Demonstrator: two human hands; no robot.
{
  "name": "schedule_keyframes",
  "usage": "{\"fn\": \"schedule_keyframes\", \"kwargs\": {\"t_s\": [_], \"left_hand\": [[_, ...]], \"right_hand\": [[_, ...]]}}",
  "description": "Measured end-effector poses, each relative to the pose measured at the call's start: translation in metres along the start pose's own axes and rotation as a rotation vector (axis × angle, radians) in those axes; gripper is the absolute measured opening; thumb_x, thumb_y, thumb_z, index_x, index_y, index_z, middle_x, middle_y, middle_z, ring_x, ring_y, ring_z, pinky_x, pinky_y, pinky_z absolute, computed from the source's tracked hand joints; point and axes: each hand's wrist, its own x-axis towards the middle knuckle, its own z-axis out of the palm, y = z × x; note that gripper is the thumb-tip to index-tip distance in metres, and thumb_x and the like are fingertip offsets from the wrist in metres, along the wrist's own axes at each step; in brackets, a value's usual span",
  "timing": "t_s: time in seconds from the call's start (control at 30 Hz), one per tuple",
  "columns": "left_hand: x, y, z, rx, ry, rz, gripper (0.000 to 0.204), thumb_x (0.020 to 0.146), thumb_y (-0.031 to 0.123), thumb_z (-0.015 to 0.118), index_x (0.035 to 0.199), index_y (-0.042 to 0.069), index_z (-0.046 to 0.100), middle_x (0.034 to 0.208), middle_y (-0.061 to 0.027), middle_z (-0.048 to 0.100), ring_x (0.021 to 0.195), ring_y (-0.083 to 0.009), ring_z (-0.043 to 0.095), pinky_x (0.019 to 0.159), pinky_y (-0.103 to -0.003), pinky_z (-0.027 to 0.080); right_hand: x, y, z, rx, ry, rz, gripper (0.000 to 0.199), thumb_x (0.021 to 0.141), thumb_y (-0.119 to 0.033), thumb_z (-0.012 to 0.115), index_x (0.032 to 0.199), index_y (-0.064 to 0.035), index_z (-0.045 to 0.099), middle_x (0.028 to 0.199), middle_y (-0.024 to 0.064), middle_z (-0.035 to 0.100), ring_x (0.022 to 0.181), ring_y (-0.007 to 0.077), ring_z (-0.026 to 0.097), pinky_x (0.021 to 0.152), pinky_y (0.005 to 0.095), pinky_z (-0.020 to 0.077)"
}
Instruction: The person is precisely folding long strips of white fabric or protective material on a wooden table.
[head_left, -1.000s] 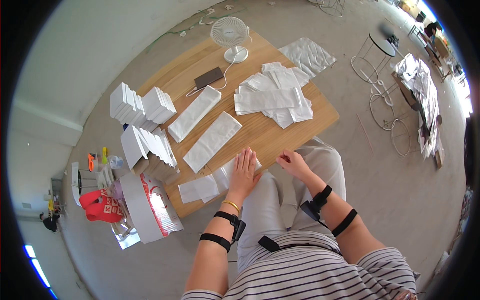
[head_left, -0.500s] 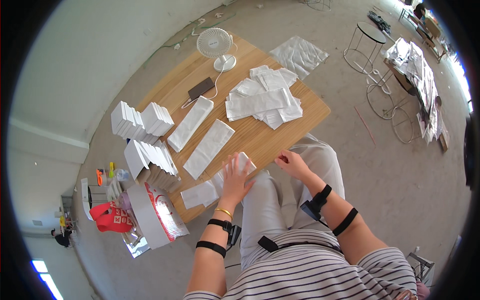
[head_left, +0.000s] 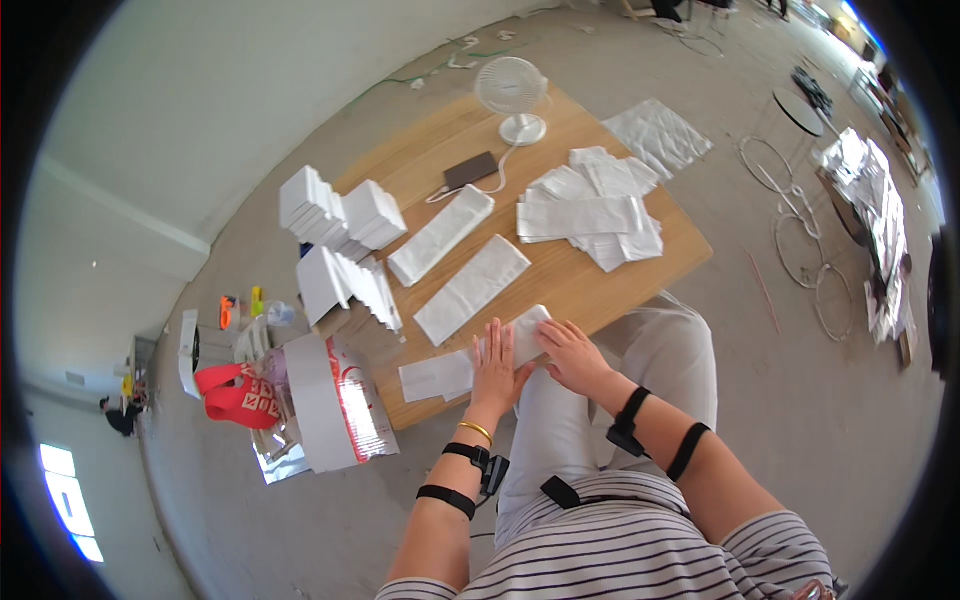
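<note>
Both hands rest on one white folded cloth at the near edge of the wooden table, directly in front of the person's lap. Long axis of the cloth runs from near-left to far-right, roughly parallel to the two folded strips beyond it.

Left hand — flat, fingers spread, palm pressing the left part of the cloth. Right hand — fingers extended and lying on the right part, near the table edge; not closed around anything. The two hands are just beside each other; neither is clearly nearer, both already touching.

Outward: a flatter white sheet lies to the left, touching or tucked under the cloth — cannot tell which. Farther back, two long folded strips, then a loose pile of white cloths to the right. Stacks of folded white pieces stand at the table's left end. Small white desk fan at the far edge, dark flat device beside it.

Room: grey concrete floor, a bag of red and white items left of the table, wire hoops on the right.
</note>
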Motion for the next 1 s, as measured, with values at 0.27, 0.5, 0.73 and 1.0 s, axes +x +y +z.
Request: {"fn": "schedule_keyframes", "kwargs": {"t_s": [0.27, 0.5, 0.73, 1.0], "left_hand": [[-0.068, -0.071, -0.034, 0.022, 0.448, -0.729, 0.077, 0.086, 0.033, 0.069, 0.146, 0.003, 0.033, 0.148, -0.0214, 0.036, 0.136, -0.0404, 0.035, 0.111, -0.056, 0.026], [-0.09, -0.107, -0.046, -0.094, 0.287, -1.106, 0.039, 0.08, 0.033, 0.076, 0.103, 0.004, 0.064, 0.106, -0.0106, 0.061, 0.109, -0.0325, 0.053, 0.101, -0.052, 0.035], [-0.016, -0.022, -0.104, -0.809, 0.527, -0.592, 0.016, 0.089, 0.016, 0.071, 0.093, 0.002, 0.065, 0.089, -0.0072, 0.068, 0.079, -0.0167, 0.064, 0.074, -0.03, 0.05], [0.01, 0.075, -0.099, -0.547, 0.523, -0.056, 0.021, 0.086, 0.016, 0.073, 0.098, 0.004, 0.061, 0.103, -0.0126, 0.065, 0.101, -0.0298, 0.061, 0.092, -0.04, 0.046]], "right_hand": [[-0.014, 0.001, -0.022, 0.088, 0.049, 0.099, 0.044, 0.077, -0.011, 0.069, 0.12, -0.0044, 0.06, 0.132, 0.0147, 0.054, 0.129, 0.0328, 0.048, 0.11, 0.0426, 0.0383], [-0.019, -0.012, -0.024, 0.106, 0.005, 0.078, 0.038, 0.081, -0.012, 0.067, 0.118, -0.0054, 0.062, 0.13, 0.0146, 0.055, 0.125, 0.0328, 0.05, 0.106, 0.0414, 0.0412], [0.002, -0.039, -0.022, 0.405, -0.087, 0.204, 0.04, 0.086, -0.019, 0.067, 0.122, -0.0037, 0.06, 0.124, 0.0161, 0.059, 0.117, 0.0306, 0.057, 0.098, 0.0413, 0.0467], [0.034, -0.026, 0.004, 1.355, 0.148, 0.843, 0.038, 0.094, -0.023, 0.052, 0.125, -0.0013, 0.057, 0.11, 0.0096, 0.064, 0.096, 0.0193, 0.062, 0.092, 0.0322, 0.0506]]}}
